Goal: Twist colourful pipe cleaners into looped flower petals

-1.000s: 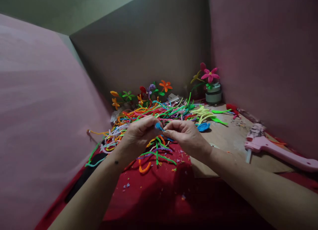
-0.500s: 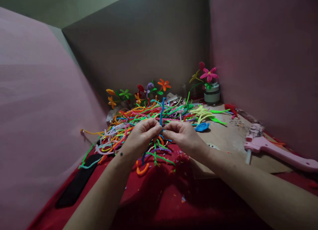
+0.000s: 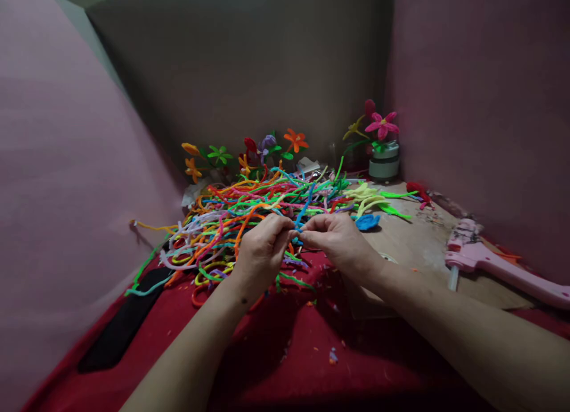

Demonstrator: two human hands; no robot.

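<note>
A blue pipe cleaner (image 3: pixel 305 204) sticks up from between my fingertips, leaning to the right. My left hand (image 3: pixel 266 246) pinches it near its lower part, and my right hand (image 3: pixel 332 234) pinches it from the other side, fingertips nearly touching. The fingers hide the lower part of the pipe cleaner. Behind my hands spreads a heap of pipe cleaners (image 3: pixel 214 228) in many colours. Just right of my right hand lies a blue looped pipe-cleaner piece (image 3: pixel 367 222).
A pink glue gun (image 3: pixel 499 266) rests at the right on a cardboard sheet (image 3: pixel 414 240). Pipe-cleaner flowers (image 3: pixel 295 140) stand along the back, with a pale green jar (image 3: pixel 383 162) at the right. A black strip (image 3: pixel 124 326) lies left on the red cloth (image 3: pixel 267 364).
The blue pipe cleaner has tipped from nearly upright to leaning right. My left wrist has turned and shifted right. The whole view has moved slightly.
</note>
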